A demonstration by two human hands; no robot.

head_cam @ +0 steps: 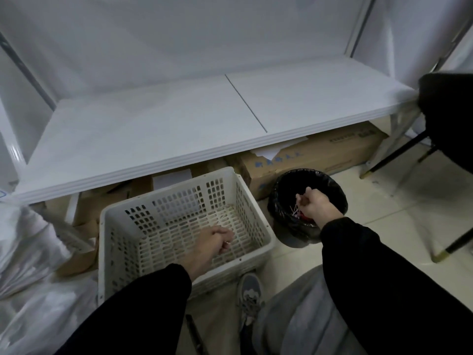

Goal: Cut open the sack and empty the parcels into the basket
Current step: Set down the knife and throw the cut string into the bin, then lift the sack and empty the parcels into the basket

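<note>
Both hands are curled, neither clearly on anything. Left hand (212, 242) hangs over the basket (266, 242), fingers folded in, small pale glint at the fingertips; can't tell if that's a grip. Right hand (313, 203) is above the black bin (277, 198), fingers bunched over thin strands lying inside; can't tell whether it pinches one or is loose. My read: this step is binning the tie scrap from the sack, and emptying hasn't started, as there are no parcels in the basket. To do it well, I'd release right over the bin mouth so nothing lands in the basket just beside it, check the fingers are free, then go for the sack. Sack (33, 252) is the white plastic heap on the floor at far left, past the basket's left wall and touching neither hand. Left hand is nearer; right is well apart, with the basket between. Basket's back sits by the worktop (153, 124) front edge, so headroom there looks tight. Better to pour from the front-left rim.
</note>
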